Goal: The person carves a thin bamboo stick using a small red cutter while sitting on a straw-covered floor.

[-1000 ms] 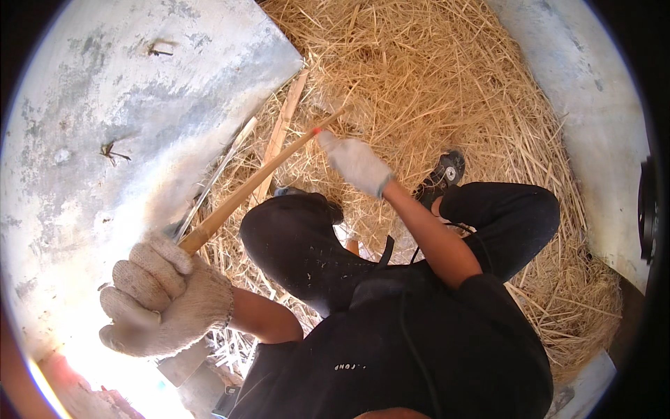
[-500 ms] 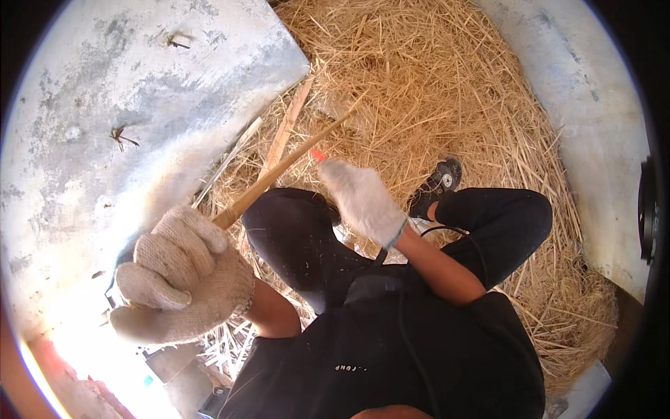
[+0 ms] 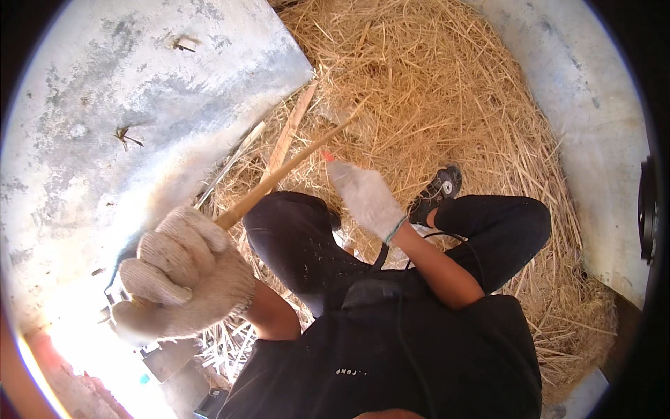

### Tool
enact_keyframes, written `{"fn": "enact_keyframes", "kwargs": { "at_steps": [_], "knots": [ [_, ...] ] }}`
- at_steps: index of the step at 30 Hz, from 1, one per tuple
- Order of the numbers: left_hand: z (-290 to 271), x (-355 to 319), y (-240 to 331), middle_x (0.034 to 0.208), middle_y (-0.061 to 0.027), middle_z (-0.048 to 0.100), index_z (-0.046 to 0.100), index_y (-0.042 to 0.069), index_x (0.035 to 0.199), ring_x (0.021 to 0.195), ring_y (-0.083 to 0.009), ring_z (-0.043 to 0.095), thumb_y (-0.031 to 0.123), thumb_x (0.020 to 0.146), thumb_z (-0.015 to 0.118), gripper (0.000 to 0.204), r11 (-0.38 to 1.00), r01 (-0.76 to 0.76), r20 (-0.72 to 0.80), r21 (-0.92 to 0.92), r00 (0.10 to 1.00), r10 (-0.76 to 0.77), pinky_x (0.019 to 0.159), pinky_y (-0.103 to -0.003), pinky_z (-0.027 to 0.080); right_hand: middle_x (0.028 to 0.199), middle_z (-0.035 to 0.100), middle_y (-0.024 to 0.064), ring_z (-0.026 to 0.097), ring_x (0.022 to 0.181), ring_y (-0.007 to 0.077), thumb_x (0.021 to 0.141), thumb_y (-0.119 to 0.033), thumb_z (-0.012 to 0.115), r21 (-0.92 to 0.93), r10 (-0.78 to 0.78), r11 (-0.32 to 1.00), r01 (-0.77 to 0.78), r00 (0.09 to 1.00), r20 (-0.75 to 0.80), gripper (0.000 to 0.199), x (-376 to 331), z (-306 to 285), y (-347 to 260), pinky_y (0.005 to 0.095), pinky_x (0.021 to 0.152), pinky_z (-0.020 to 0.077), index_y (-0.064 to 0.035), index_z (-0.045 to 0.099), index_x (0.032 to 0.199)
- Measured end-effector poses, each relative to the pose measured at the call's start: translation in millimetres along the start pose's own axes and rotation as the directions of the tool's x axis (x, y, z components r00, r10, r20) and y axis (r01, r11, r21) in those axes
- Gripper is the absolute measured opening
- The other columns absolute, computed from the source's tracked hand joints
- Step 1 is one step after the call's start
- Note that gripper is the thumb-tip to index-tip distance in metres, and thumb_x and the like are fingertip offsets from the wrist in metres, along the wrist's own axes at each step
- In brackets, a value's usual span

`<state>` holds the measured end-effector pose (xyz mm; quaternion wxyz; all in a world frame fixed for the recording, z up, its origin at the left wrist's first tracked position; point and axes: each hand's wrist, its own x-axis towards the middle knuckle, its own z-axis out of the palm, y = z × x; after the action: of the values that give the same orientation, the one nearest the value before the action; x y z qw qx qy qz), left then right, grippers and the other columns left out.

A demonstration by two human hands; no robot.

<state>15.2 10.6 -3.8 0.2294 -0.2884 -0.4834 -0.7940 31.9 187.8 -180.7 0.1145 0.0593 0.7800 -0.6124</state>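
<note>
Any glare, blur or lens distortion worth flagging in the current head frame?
Head view, lower left: glare washes out detail beside the left hand; head view, same hand: lower-left tip looks soft; head view, right: the pale panel has a bowed edge; head view, centre: the wooden stick looks clearer.

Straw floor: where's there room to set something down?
The widest open patch, yellow straw, not bare floor, lies between the tip of the tapered tan stick and the pale right wall. Another, narrower, runs between that wall and the black-clad right knee. Crowded: beside the left knee, with the stick, flat wooden strip and white-gloved left hand.
</note>
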Motion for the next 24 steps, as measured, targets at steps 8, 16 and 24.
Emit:
{"fn": "enact_keyframes", "kwargs": {
  "at_steps": [8,16,24],
  "knots": [
    [-12.4,-3.2,4.9,0.052,0.0029,0.036,0.045,0.020,0.067,0.042,-0.0128,0.029,0.053,0.107,0.038,0.053,1.000,0.012,0.142,0.002,0.990,-0.012,0.044,-0.028,0.030,0.072,0.061,0.0291,0.064,0.074,0.0483,0.104,-0.060,0.043,0.012,-0.234,0.972,0.234,0.970,0.061,0.067,-4.4,28.3,-23.3,0.0504,0.065,0.0493,0.0014,0.064,0.087],
    [-27.2,2.0,1.7,0.051,0.0036,0.034,0.046,0.020,0.066,0.042,-0.0130,0.029,0.052,0.107,0.037,0.053,1.000,0.013,0.130,-0.027,0.991,-0.009,0.044,-0.028,0.032,0.077,0.064,0.0292,0.064,0.080,0.0492,0.104,-0.064,0.032,-0.126,0.066,0.989,-0.074,0.995,-0.071,0.076,40.7,6.2,52.2,0.0529,0.073,0.0516,0.0029,0.067,0.098],
    [-11.6,1.1,1.2,0.049,0.0005,0.040,0.051,0.013,0.060,0.040,-0.0139,0.037,0.047,0.104,0.040,0.057,0.999,-0.006,0.073,-0.040,0.997,0.009,0.038,-0.030,0.038,0.073,0.066,0.0217,0.070,0.073,0.0388,0.102,-0.068,0.038,0.167,-0.277,0.955,0.246,0.940,0.201,0.079,-7.2,28.3,-35.2,0.0428,0.067,0.0527,0.0045,0.067,0.099]
  ]
}}
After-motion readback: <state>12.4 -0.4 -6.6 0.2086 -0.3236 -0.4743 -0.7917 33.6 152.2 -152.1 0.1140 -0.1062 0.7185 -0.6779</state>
